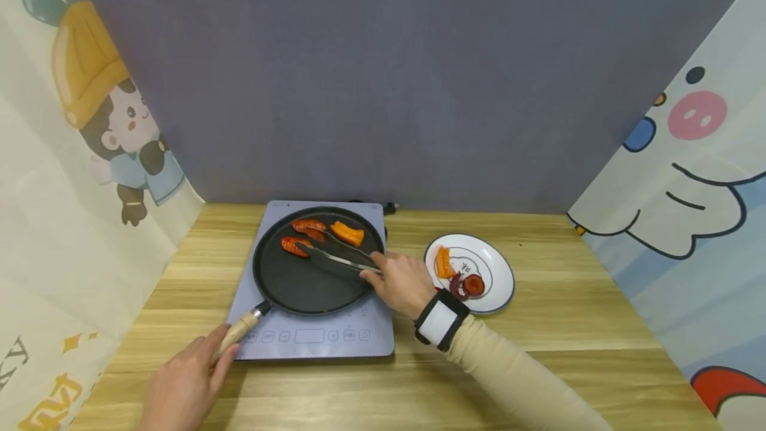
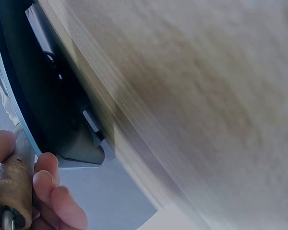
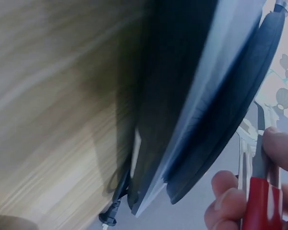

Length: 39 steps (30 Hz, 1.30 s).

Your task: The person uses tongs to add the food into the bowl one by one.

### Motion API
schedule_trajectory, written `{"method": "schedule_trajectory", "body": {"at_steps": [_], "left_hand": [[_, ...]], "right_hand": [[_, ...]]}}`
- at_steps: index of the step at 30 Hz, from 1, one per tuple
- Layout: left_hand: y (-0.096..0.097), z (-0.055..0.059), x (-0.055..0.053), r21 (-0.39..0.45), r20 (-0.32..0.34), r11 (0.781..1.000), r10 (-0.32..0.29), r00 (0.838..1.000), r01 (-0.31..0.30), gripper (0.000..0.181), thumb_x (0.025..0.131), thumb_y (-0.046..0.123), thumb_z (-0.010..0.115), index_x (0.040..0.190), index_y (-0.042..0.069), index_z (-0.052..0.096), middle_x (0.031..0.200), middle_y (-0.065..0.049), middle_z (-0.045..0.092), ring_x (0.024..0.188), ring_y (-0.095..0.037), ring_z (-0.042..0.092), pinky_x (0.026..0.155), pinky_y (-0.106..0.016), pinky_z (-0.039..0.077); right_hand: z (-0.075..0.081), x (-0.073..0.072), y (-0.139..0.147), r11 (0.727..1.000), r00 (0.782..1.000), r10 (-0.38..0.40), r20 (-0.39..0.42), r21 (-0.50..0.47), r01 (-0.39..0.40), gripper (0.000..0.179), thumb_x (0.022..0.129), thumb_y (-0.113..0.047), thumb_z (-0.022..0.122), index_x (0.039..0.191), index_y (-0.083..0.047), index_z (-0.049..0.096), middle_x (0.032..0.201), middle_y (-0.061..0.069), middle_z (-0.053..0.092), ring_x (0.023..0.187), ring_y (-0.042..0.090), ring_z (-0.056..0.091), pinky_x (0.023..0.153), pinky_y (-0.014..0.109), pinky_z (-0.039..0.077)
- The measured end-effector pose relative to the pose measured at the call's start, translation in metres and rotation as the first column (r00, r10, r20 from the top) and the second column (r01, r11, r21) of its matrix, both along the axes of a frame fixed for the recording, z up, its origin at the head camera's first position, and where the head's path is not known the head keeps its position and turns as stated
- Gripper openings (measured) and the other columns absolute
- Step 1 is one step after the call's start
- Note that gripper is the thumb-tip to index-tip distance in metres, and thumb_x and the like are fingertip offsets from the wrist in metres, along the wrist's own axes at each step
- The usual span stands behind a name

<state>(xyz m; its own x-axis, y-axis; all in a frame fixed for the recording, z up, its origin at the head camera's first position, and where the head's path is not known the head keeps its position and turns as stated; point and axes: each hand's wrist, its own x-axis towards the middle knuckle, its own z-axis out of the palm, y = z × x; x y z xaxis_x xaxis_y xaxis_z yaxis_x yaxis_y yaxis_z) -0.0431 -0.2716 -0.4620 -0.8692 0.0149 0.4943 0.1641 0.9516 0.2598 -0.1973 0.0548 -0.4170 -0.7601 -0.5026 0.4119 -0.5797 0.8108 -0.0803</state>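
A flat black frying pan (image 1: 305, 285) sits on the induction cooktop (image 1: 371, 341). Its wooden handle (image 1: 238, 328) is gripped by my left hand (image 1: 188, 378), with fingers and thumb wrapped round it in the left wrist view. My right hand (image 1: 407, 283) holds metal tongs (image 1: 344, 261), whose red grip (image 3: 260, 206) shows in the right wrist view. One tong arm reaches a red-orange food piece (image 1: 293, 246); the other reaches toward the reddish pieces (image 1: 308, 225) behind it. An orange piece (image 1: 347, 233) lies near the pan's back right.
Right of the cooktop, a white plate (image 1: 501, 268) with a dark rim carries an orange piece (image 1: 444, 263), a dark purple piece (image 1: 457, 287) and a round reddish slice (image 1: 474, 285). A black power cord (image 1: 391, 207) lies behind the cooktop. A grey panel (image 1: 383, 85) backs the wooden table.
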Motion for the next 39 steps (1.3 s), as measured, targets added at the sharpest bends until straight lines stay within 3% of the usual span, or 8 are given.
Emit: {"method": "schedule_trajectory", "body": {"at_steps": [5,15,22,32,39], "left_hand": [[0.0,-0.001,0.001,0.003,-0.018,1.0,0.0,1.0,0.0,0.04,0.08,0.025,0.077,0.113,0.005,0.064,0.065,0.0,0.052,0.049,-0.012,0.042,0.04,-0.034,0.031],[0.001,0.0,0.0,0.004,-0.009,1.0,0.007,1.0,-0.007,0.041,0.079,0.024,0.077,0.113,0.005,0.065,0.065,0.0,0.053,0.049,-0.012,0.042,0.041,-0.034,0.031],[0.001,0.0,0.0,0.006,-0.011,1.0,0.001,1.0,-0.001,0.04,0.08,0.024,0.077,0.113,0.005,0.065,0.065,0.0,0.052,0.049,-0.012,0.042,0.041,-0.034,0.032],[0.001,0.002,0.002,0.013,-0.013,1.0,-0.001,1.0,0.002,0.039,0.081,0.024,0.076,0.113,0.005,0.064,0.068,-0.003,0.056,0.049,-0.014,0.046,0.041,-0.035,0.032],[0.001,0.002,0.002,0.008,-0.01,1.0,0.003,1.0,-0.003,0.038,0.081,0.024,0.075,0.113,0.005,0.064,0.067,-0.002,0.055,0.049,-0.014,0.044,0.041,-0.034,0.031]], "right_hand": [[-0.003,0.005,0.01,1.0,0.999,-0.009,-0.033,0.014,0.01,0.036,0.091,-0.049,0.061,0.107,-0.017,0.069,0.068,-0.004,0.06,0.053,0.014,0.057,0.042,0.029,0.037],[-0.01,0.011,0.029,1.0,1.0,-0.007,0.024,-0.029,0.007,0.036,0.089,-0.046,0.064,0.111,-0.018,0.068,0.078,-0.003,0.064,0.058,0.011,0.056,0.045,0.027,0.038],[-0.011,0.016,0.044,0.998,1.0,-0.018,-0.005,-0.064,0.017,0.037,0.089,-0.046,0.065,0.112,-0.018,0.068,0.083,-0.002,0.067,0.056,0.011,0.055,0.044,0.029,0.039],[-0.018,0.017,0.062,0.992,1.0,-0.013,-0.023,-0.124,0.01,0.027,0.087,-0.041,0.069,0.101,-0.018,0.067,0.071,-0.01,0.056,0.054,0.006,0.048,0.044,0.026,0.034],[-0.017,0.018,0.071,0.993,0.999,-0.042,-0.005,-0.112,0.042,0.028,0.087,-0.042,0.069,0.1,-0.017,0.067,0.064,-0.01,0.048,0.052,0.007,0.044,0.043,0.026,0.032]]}}
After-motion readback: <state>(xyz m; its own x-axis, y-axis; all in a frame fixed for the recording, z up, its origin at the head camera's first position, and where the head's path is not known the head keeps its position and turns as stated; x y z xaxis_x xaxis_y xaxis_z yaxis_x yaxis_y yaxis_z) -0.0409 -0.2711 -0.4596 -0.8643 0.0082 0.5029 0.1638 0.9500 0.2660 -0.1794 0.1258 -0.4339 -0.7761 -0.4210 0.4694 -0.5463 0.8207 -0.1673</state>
